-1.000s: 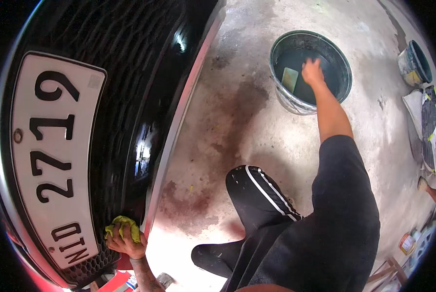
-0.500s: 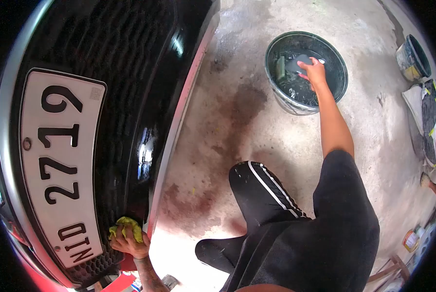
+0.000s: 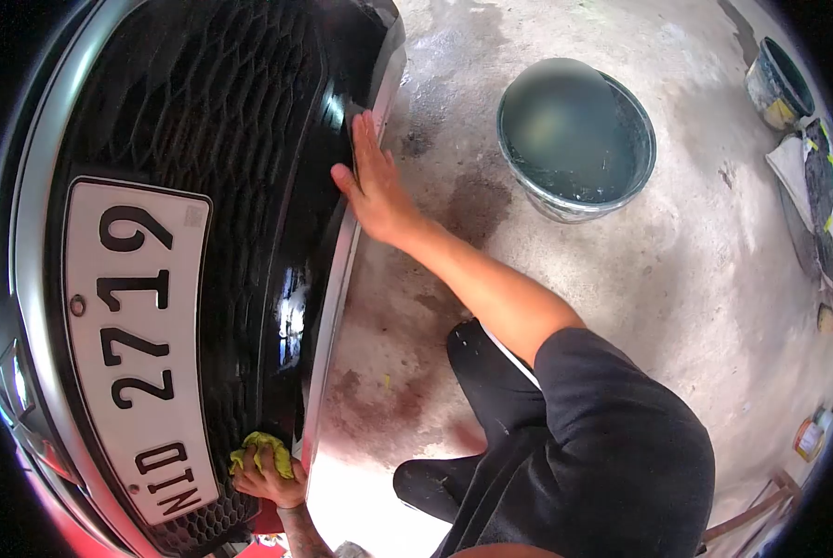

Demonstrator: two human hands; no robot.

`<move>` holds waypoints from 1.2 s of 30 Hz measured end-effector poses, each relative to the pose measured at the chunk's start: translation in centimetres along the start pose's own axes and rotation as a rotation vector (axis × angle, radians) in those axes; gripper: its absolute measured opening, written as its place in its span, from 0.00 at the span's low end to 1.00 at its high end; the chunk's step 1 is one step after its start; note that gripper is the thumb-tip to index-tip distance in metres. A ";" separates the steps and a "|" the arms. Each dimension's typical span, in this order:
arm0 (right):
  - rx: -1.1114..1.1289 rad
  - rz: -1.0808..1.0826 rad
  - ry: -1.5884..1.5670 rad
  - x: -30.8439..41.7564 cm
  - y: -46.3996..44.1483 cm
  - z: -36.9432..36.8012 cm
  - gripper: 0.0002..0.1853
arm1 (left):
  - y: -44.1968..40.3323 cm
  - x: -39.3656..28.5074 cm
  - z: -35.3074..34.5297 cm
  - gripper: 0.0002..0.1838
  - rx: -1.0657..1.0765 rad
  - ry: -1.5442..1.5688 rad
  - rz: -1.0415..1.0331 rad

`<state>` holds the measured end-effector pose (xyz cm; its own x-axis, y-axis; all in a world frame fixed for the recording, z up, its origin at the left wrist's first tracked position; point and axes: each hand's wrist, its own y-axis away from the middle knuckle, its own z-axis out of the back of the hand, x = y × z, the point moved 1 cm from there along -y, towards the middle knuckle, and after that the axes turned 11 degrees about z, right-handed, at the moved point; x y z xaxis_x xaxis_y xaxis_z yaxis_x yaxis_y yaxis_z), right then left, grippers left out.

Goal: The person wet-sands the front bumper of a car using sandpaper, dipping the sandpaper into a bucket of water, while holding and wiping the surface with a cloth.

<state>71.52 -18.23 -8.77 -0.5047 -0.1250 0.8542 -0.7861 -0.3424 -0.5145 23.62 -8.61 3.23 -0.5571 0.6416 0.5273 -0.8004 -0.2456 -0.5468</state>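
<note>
My left hand [image 3: 270, 481] is closed round a crumpled yellow-green cloth [image 3: 264, 454], resting against the lower grille close to the license plate [image 3: 138, 349]. My right hand [image 3: 376, 183] lies along the glossy black bumper [image 3: 305, 232] at its pale lower edge, fingers straight and together, thumb apart. Under the fingertips shows a small grey piece that looks like sandpaper [image 3: 352, 112]; most of it is hidden by the hand.
A dark bucket [image 3: 647, 153] of water stands on the stained concrete floor [image 3: 565, 279], its inside partly blurred. Farther right are a second bucket [image 3: 781, 86], crumpled sheeting [image 3: 796, 167] and a small can [image 3: 810, 437]. My bent knee [image 3: 482, 367] is beside the bumper.
My right hand has left the bucket and moved left onto the bumper with the grey piece. My left hand stays on the cloth at the grille. The view has shifted slightly.
</note>
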 end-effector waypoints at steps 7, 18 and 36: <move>-0.132 0.039 -0.048 -7.0 -11.3 4.4 0.42 | 0.3 0.3 -0.1 0.24 -0.001 0.014 -0.023; 0.187 0.284 0.562 -2.5 -7.8 6.1 0.37 | 0.0 0.3 -0.2 0.24 -0.030 0.038 -0.024; 0.478 0.713 0.808 1.8 -3.3 5.4 0.31 | -1.0 -1.2 0.8 0.22 -0.030 0.065 0.029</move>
<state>75.14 -22.30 -5.16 -0.9904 0.1385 0.0012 -0.1084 -0.7692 -0.6297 24.90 -9.66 3.66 -0.5632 0.6809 0.4682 -0.7768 -0.2430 -0.5810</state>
